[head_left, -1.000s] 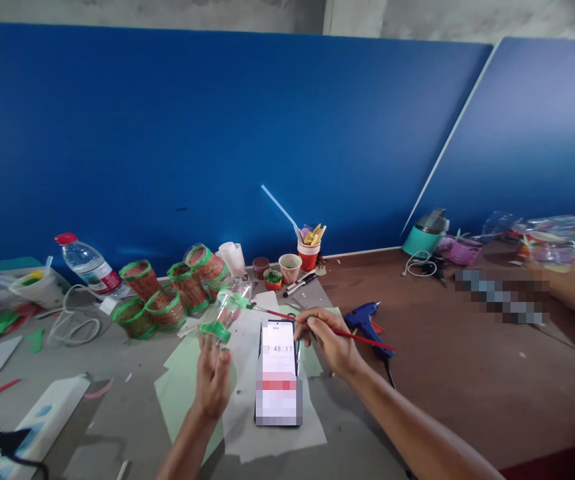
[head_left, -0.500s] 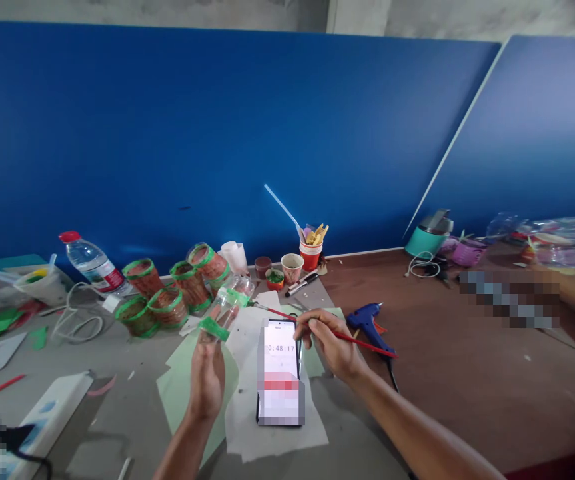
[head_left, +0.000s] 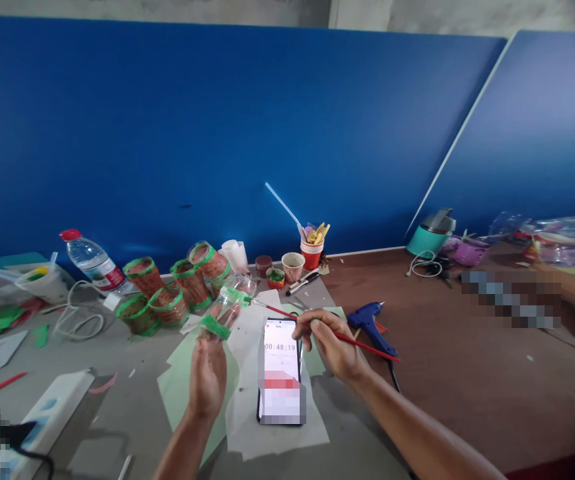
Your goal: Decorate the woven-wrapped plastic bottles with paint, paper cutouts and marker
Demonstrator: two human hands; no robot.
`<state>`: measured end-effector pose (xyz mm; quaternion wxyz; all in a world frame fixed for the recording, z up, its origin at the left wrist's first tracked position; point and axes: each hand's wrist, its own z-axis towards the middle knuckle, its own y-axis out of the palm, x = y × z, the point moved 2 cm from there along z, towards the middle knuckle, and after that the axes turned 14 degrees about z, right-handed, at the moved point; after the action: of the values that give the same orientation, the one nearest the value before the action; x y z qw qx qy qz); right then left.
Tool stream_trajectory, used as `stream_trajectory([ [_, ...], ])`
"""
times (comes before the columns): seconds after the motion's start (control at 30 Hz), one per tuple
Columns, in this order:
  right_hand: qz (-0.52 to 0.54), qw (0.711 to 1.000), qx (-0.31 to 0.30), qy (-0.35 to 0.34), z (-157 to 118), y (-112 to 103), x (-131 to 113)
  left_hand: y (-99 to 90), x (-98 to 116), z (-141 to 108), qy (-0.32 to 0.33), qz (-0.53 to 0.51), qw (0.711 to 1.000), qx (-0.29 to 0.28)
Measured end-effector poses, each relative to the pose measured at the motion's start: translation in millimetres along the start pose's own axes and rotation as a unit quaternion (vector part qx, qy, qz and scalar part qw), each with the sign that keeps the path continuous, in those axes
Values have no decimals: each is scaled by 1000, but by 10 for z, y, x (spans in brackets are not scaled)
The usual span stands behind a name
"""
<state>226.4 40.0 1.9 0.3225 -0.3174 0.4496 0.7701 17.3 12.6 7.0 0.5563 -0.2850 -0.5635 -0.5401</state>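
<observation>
A clear plastic bottle (head_left: pixel 227 305) banded with green tape is held above the grey table (head_left: pixel 117 407), its long axis tilted up and away from the person, base low toward the palm and far end pointing to the right. The left hand (head_left: pixel 207 377) grips it from below at the near green band, fingers closed around it. The right hand (head_left: pixel 332 343) pinches a red-handled paintbrush (head_left: pixel 337 335) whose shaft runs leftward, its tip meeting the bottle's upper green band; the bottle thus lies left of that hand. Beneath, a phone (head_left: pixel 281 370) showing a timer rests on paper sheets (head_left: pixel 247 413). Taped wicker pots (head_left: pixel 167 293) stand just behind, a blue glue gun (head_left: pixel 370 320) to the right.
</observation>
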Motion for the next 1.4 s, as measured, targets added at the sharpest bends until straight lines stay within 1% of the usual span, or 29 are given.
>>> stream_trajectory([
  [0.1, -19, 1000, -21, 11, -5, 20, 8, 9, -11, -11, 2, 6, 1000, 4],
  [0.23, -52, 998, 25, 7, 12, -5, 3, 16, -8, -7, 10, 15, 1000, -6],
  [0.33, -17, 999, 42, 2, 20, -26, 1, -25, -33, -4, 20, 28, 999, -2],
  [0.4, 16, 999, 37, 8, 21, -25, -2, -73, -64, -17, 34, 76, 997, -5],
  [0.47, 38, 999, 34, 12, 22, -16, -12, -119, -91, -42, 60, 161, 985, -21],
  [0.53, 49, 998, 39, 13, 27, -4, -28, -142, -100, -71, 106, 246, 962, -50],
  [0.6, 55, 998, 42, 13, 37, 7, -47, -141, -95, -94, 161, 314, 933, -76],
  [0.7, 51, 998, 45, 15, 55, 15, -70, -127, -102, -102, 218, 374, 896, -97],
  [0.8, 45, 997, 55, 19, 67, 8, -88, -153, -141, -81, 252, 398, 879, -75],
  [0.87, 44, 997, 66, 20, 70, -1, -101, -180, -167, -68, 285, 422, 859, -53],
  [0.93, 48, 996, 77, 17, 71, -10, -110, -189, -185, -65, 320, 458, 828, -51],
  [1.03, 65, 994, 83, 10, 72, -19, -103, -167, -187, -81, 355, 512, 779, -73],
  [1.13, 65, 996, 62, 8, 70, -21, -76, -132, -160, -114, 380, 545, 743, -83],
  [1.27, 32, 999, 11, 4, 55, -26, -62, -106, -129, -139, 387, 593, 700, -93],
  [1.33, 7, 1000, -15, 3, 41, -38, -71, -112, -123, -138, 395, 602, 688, -87],
  [1.4, -22, 999, -35, 3, 26, -61, -79, -129, -124, -128, 398, 603, 688, -68],
])
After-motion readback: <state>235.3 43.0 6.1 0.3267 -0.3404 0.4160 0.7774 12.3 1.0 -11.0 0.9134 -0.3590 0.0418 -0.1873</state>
